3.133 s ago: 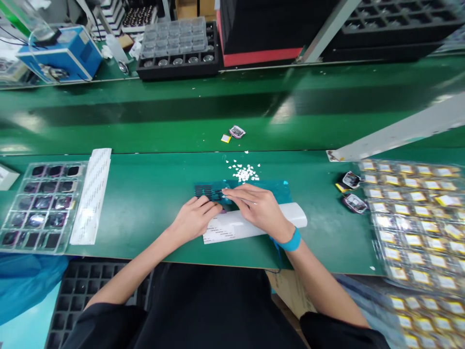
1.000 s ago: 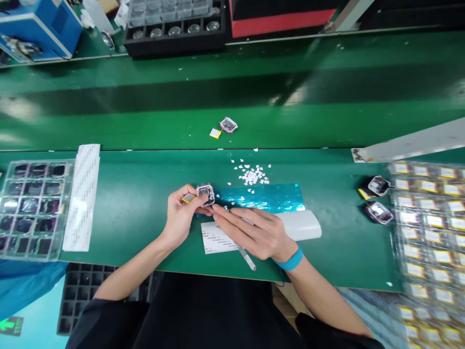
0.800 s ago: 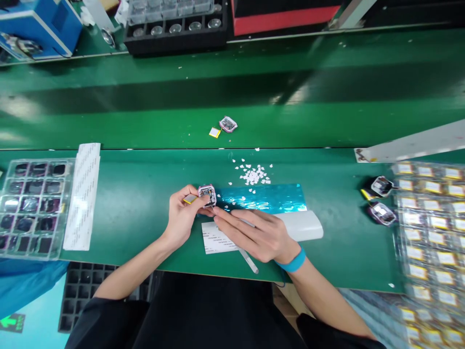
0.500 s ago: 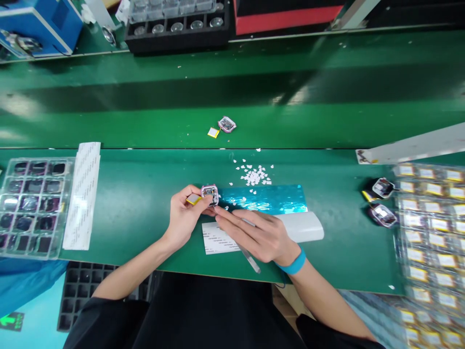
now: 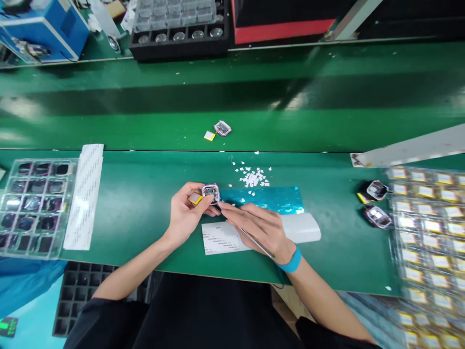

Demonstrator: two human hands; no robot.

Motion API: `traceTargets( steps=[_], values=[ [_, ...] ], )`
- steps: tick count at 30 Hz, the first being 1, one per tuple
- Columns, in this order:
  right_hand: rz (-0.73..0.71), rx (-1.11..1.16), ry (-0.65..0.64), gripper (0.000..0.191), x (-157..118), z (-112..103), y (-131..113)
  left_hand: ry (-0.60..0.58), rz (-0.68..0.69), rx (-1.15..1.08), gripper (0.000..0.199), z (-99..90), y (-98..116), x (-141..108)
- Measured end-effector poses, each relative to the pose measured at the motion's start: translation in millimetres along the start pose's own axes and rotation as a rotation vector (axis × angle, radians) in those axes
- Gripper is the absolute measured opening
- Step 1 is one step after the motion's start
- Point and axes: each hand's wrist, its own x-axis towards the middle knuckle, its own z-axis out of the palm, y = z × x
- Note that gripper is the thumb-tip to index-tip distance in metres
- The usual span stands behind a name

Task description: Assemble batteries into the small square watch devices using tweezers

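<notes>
Green workbench (image 5: 134,194), trays (image 5: 75,179) — hands (image 5: 185,211) holding device (image 5: 211,190), slim tool (image 5: 255,241)

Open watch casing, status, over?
Left hand gripping watch casing, yellow-edged battery alongside. Right hand holding slim metal tool near casing's edge. White scraps beyond; thumb overlaps casing.

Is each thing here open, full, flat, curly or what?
Little device in the left hand: open, insides showing.
Yellow-edged piece: outside the device.
Thin metal tool: held in the right hand.
White bits: loose, scattered.
White sheet: curled at its right end.
Clear left tray: filled with dark pieces.
Wristband: on.
</notes>
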Motion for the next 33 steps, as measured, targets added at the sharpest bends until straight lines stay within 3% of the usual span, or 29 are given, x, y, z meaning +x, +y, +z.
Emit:
traceTargets(
  steps=[5, 11, 15, 18, 23, 28, 33],
  values=[
    [0.008, -0.009, -0.001, 0.065, 2.5, -2.0, -0.4, -0.005, 0.064, 0.109, 0.035, -18.0, 4.3, 23.3],
    [-0.005, 0.0, 0.014, 0.066, 2.3, -2.4, 2.5, 0.254, 0.23, 0.197, 0.035, -77.5, 16.0, 78.3],
    [-0.029, -0.025, 0.037, 0.061, 0.9, -5.7, 3.5, 0.431, 0.391, 0.343, 0.037, -99.0, 16.8, 87.7],
    [-0.045, -0.037, 0.06, 0.053, 3.3, -11.0, 1.7, 0.457, 0.528, 0.54, 0.033, -89.5, 11.8, 84.4],
    [-0.064, -0.085, 0.081, 0.035, 8.9, -15.5, -1.8, 0.179, 0.609, 0.856, 0.013, -42.3, 8.1, 104.1],
    [-0.069, -0.137, 0.07, 0.027, 9.6, -12.9, 0.8, 0.096, 0.57, 0.967, 0.019, 6.7, 14.7, 159.5],
    [-0.057, -0.113, 0.137, 0.031, 9.7, -12.5, 6.5, 0.082, 0.469, 0.907, 0.018, 25.1, 24.0, 193.6]
  ],
)
